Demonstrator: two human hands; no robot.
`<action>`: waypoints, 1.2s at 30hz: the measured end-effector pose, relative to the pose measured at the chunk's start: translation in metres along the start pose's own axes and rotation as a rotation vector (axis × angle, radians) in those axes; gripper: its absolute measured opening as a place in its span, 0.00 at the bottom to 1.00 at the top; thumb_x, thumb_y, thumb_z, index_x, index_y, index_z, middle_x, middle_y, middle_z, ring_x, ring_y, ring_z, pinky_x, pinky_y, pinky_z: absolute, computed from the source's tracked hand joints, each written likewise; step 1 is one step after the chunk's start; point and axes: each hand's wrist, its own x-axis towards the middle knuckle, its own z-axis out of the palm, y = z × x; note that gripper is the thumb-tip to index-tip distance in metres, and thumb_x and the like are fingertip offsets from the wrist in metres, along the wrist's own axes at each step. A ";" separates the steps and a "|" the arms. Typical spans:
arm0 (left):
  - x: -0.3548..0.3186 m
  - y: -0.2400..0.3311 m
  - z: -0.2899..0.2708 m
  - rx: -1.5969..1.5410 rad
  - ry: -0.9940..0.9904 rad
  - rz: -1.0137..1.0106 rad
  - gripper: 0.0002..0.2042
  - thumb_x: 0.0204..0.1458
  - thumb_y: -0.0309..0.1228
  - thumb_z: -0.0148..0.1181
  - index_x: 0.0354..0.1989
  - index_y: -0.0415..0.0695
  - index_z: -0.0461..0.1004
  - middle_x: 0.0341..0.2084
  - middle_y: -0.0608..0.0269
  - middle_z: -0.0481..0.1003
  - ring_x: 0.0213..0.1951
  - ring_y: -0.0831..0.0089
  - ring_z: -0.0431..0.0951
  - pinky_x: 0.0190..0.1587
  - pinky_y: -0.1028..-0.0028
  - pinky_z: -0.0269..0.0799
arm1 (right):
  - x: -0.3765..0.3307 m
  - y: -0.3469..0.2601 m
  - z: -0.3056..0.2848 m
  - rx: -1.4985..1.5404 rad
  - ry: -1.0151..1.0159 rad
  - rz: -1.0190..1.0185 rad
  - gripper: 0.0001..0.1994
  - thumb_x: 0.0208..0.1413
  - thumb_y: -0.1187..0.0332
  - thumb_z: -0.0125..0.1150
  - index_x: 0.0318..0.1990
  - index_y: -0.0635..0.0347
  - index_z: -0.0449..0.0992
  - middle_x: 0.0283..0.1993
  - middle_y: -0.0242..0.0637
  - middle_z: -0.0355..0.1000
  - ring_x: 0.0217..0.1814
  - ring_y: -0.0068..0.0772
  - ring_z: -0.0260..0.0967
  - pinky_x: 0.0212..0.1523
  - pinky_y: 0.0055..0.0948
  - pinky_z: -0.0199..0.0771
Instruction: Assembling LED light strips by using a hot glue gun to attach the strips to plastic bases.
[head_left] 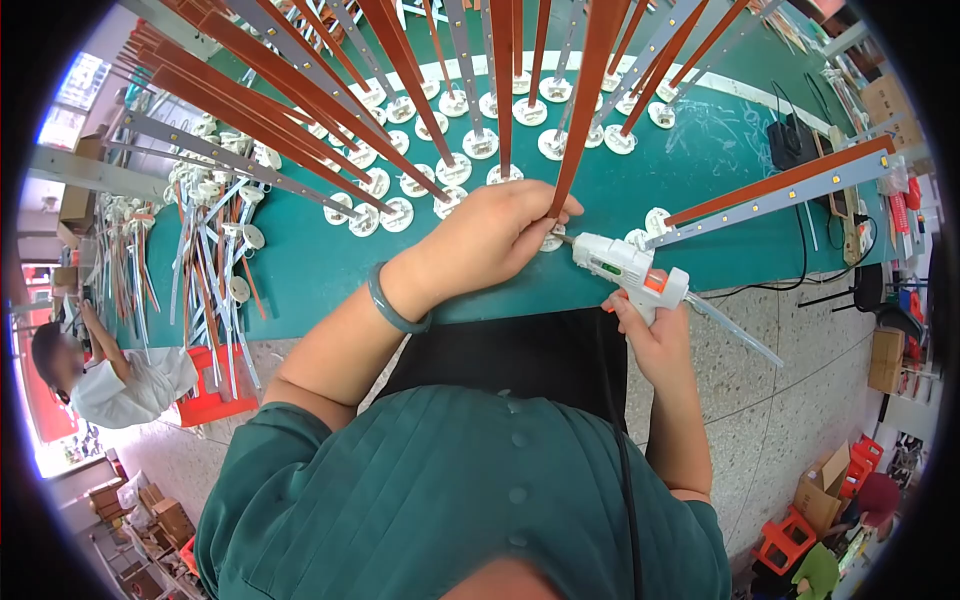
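My left hand [485, 235] is closed round the lower end of an upright reddish-brown strip [583, 110], just above its small white round base [551, 242] near the table's front edge. In my right hand [658, 345] is a white hot glue gun [622, 262] with an orange trigger area. Its nozzle points left and reaches the foot of that strip; whether it touches cannot be told. A clear glue stick [738, 330] juts from the gun's back. Past the nozzle, a grey LED strip [780, 198] and a brown strip lean out to the right from white round bases.
Many brown and LED strips stand on white round bases [480, 144] across the green table [710, 150]. Loose strips with white discs [215, 240] pile up at the left. A black box with cables [790, 145] sits at right. Another person [120, 375] is at far left.
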 end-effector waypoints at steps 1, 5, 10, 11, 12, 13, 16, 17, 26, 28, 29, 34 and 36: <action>0.000 0.001 0.000 -0.001 -0.012 -0.011 0.14 0.52 0.16 0.53 0.46 0.40 0.75 0.36 0.56 0.78 0.39 0.61 0.80 0.42 0.68 0.75 | 0.000 0.000 0.000 -0.017 -0.013 0.006 0.10 0.57 0.71 0.59 0.43 0.66 0.71 0.32 0.36 0.76 0.28 0.18 0.68 0.27 0.20 0.67; -0.001 0.000 0.002 -0.006 0.014 0.023 0.13 0.52 0.16 0.54 0.45 0.40 0.75 0.36 0.55 0.78 0.40 0.59 0.80 0.42 0.67 0.75 | 0.001 0.001 0.001 0.025 -0.008 0.008 0.10 0.56 0.72 0.59 0.43 0.66 0.71 0.31 0.35 0.75 0.28 0.18 0.69 0.27 0.20 0.68; -0.001 0.001 0.004 -0.021 0.053 0.039 0.08 0.53 0.19 0.54 0.40 0.37 0.75 0.33 0.52 0.77 0.36 0.55 0.79 0.39 0.64 0.75 | 0.003 -0.005 0.005 0.070 0.026 0.010 0.09 0.55 0.75 0.59 0.43 0.67 0.71 0.30 0.33 0.71 0.28 0.19 0.69 0.25 0.19 0.67; -0.001 0.001 0.003 -0.022 0.053 0.039 0.08 0.53 0.19 0.54 0.40 0.37 0.75 0.33 0.52 0.77 0.36 0.55 0.79 0.39 0.64 0.75 | 0.003 -0.005 0.004 0.069 0.027 0.010 0.09 0.55 0.75 0.59 0.43 0.67 0.71 0.30 0.33 0.71 0.28 0.19 0.69 0.25 0.19 0.67; -0.001 0.000 0.002 -0.023 0.027 0.020 0.10 0.53 0.18 0.54 0.42 0.39 0.75 0.35 0.53 0.77 0.37 0.57 0.79 0.40 0.65 0.75 | 0.003 -0.004 0.004 0.068 0.010 0.035 0.09 0.55 0.75 0.59 0.42 0.67 0.71 0.30 0.33 0.70 0.28 0.19 0.69 0.25 0.19 0.67; -0.001 0.000 0.001 -0.023 0.002 0.001 0.12 0.52 0.17 0.54 0.44 0.40 0.75 0.36 0.55 0.78 0.39 0.58 0.80 0.42 0.67 0.75 | 0.003 -0.004 0.003 0.068 -0.008 0.060 0.08 0.55 0.75 0.59 0.42 0.67 0.71 0.30 0.32 0.70 0.28 0.19 0.69 0.25 0.19 0.67; -0.002 0.000 0.002 -0.014 0.009 0.008 0.12 0.52 0.16 0.54 0.44 0.40 0.75 0.37 0.55 0.78 0.39 0.59 0.79 0.42 0.67 0.75 | 0.003 -0.003 0.003 0.070 0.009 0.056 0.07 0.55 0.75 0.60 0.40 0.67 0.71 0.30 0.32 0.70 0.27 0.18 0.68 0.25 0.19 0.67; -0.002 -0.001 0.002 -0.014 0.009 0.007 0.12 0.52 0.16 0.54 0.44 0.40 0.75 0.37 0.55 0.78 0.39 0.59 0.79 0.42 0.67 0.75 | 0.003 -0.003 0.003 0.070 0.008 0.056 0.07 0.55 0.75 0.60 0.40 0.67 0.71 0.30 0.32 0.70 0.27 0.18 0.68 0.25 0.19 0.67; -0.001 0.001 0.004 -0.003 0.036 0.031 0.09 0.53 0.18 0.53 0.41 0.38 0.74 0.34 0.52 0.77 0.37 0.55 0.79 0.40 0.64 0.76 | 0.001 0.001 0.000 0.023 -0.002 0.066 0.09 0.56 0.73 0.60 0.43 0.68 0.72 0.29 0.32 0.71 0.27 0.19 0.69 0.26 0.19 0.68; -0.001 0.001 0.004 0.011 0.027 0.023 0.13 0.52 0.17 0.53 0.45 0.40 0.75 0.36 0.55 0.78 0.40 0.59 0.80 0.42 0.68 0.75 | -0.001 0.004 -0.002 0.067 0.000 0.055 0.11 0.56 0.74 0.60 0.46 0.68 0.72 0.31 0.34 0.74 0.28 0.19 0.69 0.26 0.19 0.68; -0.001 0.002 0.004 0.010 0.025 0.027 0.13 0.52 0.17 0.53 0.45 0.40 0.75 0.36 0.55 0.78 0.40 0.59 0.80 0.42 0.68 0.75 | -0.003 0.004 -0.004 0.066 0.004 0.055 0.11 0.56 0.74 0.60 0.46 0.68 0.72 0.31 0.34 0.74 0.28 0.19 0.69 0.26 0.19 0.68; 0.012 0.004 0.012 0.034 0.145 0.013 0.11 0.53 0.19 0.52 0.45 0.40 0.73 0.36 0.53 0.76 0.39 0.54 0.78 0.41 0.62 0.74 | -0.023 0.006 -0.016 0.520 -0.023 0.154 0.12 0.55 0.75 0.56 0.46 0.69 0.73 0.40 0.43 0.78 0.28 0.20 0.69 0.31 0.20 0.69; 0.030 0.004 0.018 0.067 0.180 0.055 0.13 0.54 0.17 0.52 0.47 0.40 0.74 0.38 0.53 0.77 0.40 0.57 0.79 0.41 0.66 0.75 | -0.032 0.024 -0.021 0.589 -0.033 0.111 0.16 0.56 0.72 0.56 0.50 0.71 0.71 0.42 0.47 0.78 0.29 0.22 0.70 0.31 0.21 0.70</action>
